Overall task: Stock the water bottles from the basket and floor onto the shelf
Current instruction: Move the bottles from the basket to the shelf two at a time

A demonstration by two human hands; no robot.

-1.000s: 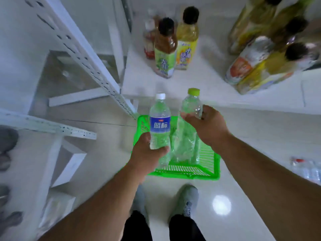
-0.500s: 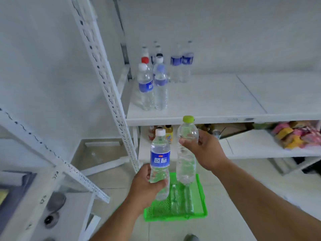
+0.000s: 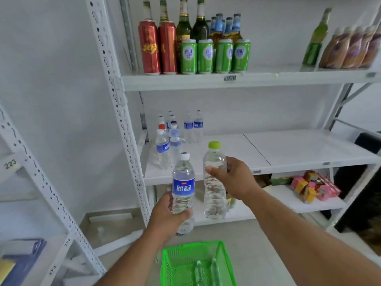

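Observation:
My left hand (image 3: 167,216) grips the lower part of a clear water bottle with a blue label and white cap (image 3: 183,182), held upright. My right hand (image 3: 237,178) holds a clear unlabelled bottle with a green cap (image 3: 214,182) by its upper body, also upright. Both bottles hang in front of the middle white shelf (image 3: 288,149), just below its front edge. Several water bottles (image 3: 171,141) stand at that shelf's left end. Below me the green basket (image 3: 171,265) sits on the floor with two bottles lying in it.
The top shelf (image 3: 206,81) carries red and green cans, glass bottles and pouches. Pink and orange snack boxes (image 3: 315,187) lie on the lower shelf. A perforated white upright (image 3: 121,112) frames the rack's left side. Another rack (image 3: 37,182) stands at left.
The view has tilted up from the floor and basket to the shelves. Both hands have lifted their bottles up from the basket toward the middle shelf.

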